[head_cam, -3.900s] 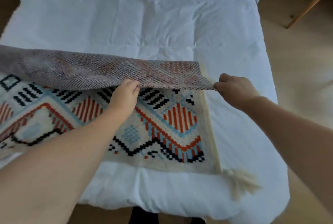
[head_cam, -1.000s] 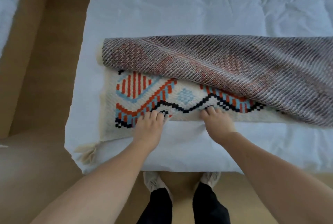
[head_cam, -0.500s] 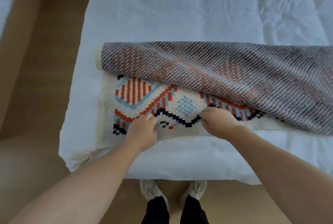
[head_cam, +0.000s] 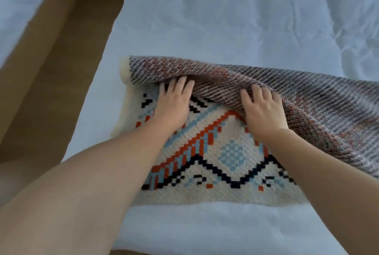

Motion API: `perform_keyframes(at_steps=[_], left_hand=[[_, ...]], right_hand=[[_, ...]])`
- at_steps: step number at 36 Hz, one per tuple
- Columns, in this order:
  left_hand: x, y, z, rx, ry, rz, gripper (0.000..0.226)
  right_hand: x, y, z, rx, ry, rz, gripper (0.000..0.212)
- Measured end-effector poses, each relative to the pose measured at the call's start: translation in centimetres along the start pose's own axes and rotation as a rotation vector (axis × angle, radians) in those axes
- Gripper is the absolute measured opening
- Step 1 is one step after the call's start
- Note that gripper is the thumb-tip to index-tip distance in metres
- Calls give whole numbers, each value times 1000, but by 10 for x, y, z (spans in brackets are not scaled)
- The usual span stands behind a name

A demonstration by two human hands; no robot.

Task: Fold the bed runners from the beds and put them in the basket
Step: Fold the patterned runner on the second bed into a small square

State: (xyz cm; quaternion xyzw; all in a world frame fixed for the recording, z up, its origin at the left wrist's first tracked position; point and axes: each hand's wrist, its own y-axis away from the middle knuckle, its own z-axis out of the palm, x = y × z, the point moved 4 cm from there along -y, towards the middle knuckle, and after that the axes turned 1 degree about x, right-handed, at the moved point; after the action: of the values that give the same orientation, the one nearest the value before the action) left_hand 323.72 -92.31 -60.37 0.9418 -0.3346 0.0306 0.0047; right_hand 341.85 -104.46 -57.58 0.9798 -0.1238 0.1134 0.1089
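The bed runner (head_cam: 215, 152) lies across the near left part of the white bed (head_cam: 225, 19), its far half folded over so the grey-brown reverse shows. The left hand (head_cam: 174, 103) lies flat on the patterned face, straight fingertips tucked under the flap; the right hand (head_cam: 263, 111) rests with spread fingers on the flap's edge; both hands are apart, gripping nothing.

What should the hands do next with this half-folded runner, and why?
Probably draw the runner's folded flap toward the near edge: the left hand and right hand sit at its rim, and it lies slanted, leaving the patterned face mostly bare.
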Motion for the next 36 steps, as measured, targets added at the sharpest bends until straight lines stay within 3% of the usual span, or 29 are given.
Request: perform_keyframes(at_steps=[4, 7, 10, 13, 16, 19, 22, 26, 28, 32, 34, 36], left_hand=[[2, -30, 4, -43, -25, 15, 68], [9, -41, 4, -25, -9, 54, 62], [14, -44, -5, -13, 76, 88, 52], [13, -45, -25, 4, 244, 52, 35], [14, -41, -48, 59, 270, 172, 30], [8, -36, -58, 16, 24, 280, 61], [-5, -28, -52, -135, -176, 204, 80], [-8, -21, -56, -86, -119, 168, 59], [-5, -18, -58, -57, -20, 187, 59], [-6, -13, -68, -32, 211, 160, 62], [-8, -10, -78, 28, 284, 141, 57], [-8, -6, -90, 119, 311, 160, 50]], right_hand=[[10, -15, 0, -21, -90, 14, 35], [17, -21, -1, 40, -305, 96, 12], [23, -20, -3, 62, -504, 171, 10], [26, -17, -9, 69, -538, 162, 11], [28, -18, -12, 29, -565, 168, 11], [26, -15, -14, -6, -594, 165, 20], [23, -11, -17, -7, -605, 159, 25], [15, -6, -23, -5, -542, 111, 24], [9, -4, -24, 10, -522, 78, 31], [-10, 8, -26, 90, -374, -83, 65], [-30, 14, -34, 138, -288, -212, 90], [-49, 14, -42, 168, -278, -257, 102]])
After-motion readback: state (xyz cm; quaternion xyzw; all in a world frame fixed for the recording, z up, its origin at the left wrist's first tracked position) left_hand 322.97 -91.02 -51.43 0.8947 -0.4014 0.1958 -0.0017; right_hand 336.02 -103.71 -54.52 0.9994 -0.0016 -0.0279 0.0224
